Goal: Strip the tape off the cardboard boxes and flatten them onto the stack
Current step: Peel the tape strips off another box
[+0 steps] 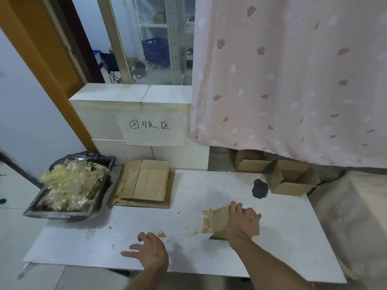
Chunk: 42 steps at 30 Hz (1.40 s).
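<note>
Cardboard box on table, right hand grip clasping it; left hand grip released

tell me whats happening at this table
A person is breaking down cardboard boxes. The right hand presses on a small box that still has tape on its end. The left hand rests open by a tape scrap. A flattened stack lies at the table's far edge, a bin of peeled tape beside it.
</note>
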### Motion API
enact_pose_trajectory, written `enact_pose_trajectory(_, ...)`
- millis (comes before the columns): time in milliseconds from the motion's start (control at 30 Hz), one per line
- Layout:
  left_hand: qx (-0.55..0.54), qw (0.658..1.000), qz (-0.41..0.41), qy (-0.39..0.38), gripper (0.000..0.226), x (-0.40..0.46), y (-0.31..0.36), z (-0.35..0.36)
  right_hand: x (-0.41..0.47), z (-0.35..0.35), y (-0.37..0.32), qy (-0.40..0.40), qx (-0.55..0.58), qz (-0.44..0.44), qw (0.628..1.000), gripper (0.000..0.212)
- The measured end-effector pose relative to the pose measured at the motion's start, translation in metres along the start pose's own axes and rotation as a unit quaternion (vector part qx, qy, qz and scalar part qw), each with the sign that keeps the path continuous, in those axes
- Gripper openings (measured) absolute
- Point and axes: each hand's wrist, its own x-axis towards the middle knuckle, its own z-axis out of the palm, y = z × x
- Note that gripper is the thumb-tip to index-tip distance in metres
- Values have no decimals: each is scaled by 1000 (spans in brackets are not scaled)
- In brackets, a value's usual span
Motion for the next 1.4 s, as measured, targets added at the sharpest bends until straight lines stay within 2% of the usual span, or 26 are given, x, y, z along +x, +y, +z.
enact_pose_trajectory(133, 10, 1000, -4, -6, 65, -3, -5, 1, 1, 6, -2, -9, -2, 7, 1000, 103)
enact_pose_trajectory(200, -12, 1000, 11, 2, 62, -3, -5, 0, 1, 8, -2, -8, -2, 11, 1000, 105)
enact_pose_trajectory(367, -104, 983, 150, 35, 74, -6, 19, -15, -3, 14, -17, -6, 16, -37, 999, 104)
enact_pose_trajectory(500, -139, 966, 203, 79, 75, -17, 40, -31, -18, 14, -39, 9, 57, -74, 996, 92)
enact_pose_trajectory(733, -153, 962, 214, 68, 66, -27, 46, -38, -34, -2, -66, 45, 72, -113, 990, 69)
enact_pose_trajectory(867, -186, 955, 226, 57, 45, -31, 42, -43, -39, -5, -76, 12, 57, -111, 992, 84)
enact_pose_trajectory(967, -238, 942, 231, 53, 39, -35, 37, -43, -43, -2, -84, -17, 54, -111, 992, 92)
enact_pose_trajectory(1200, -297, 923, 239, 48, 36, -43, 23, -38, -55, 10, -101, -38, 42, -138, 989, 90)
enact_pose_trajectory(1400, -235, 940, 234, 79, 46, -40, 6, -24, -61, 12, -100, -26, 4, -116, 993, 94)
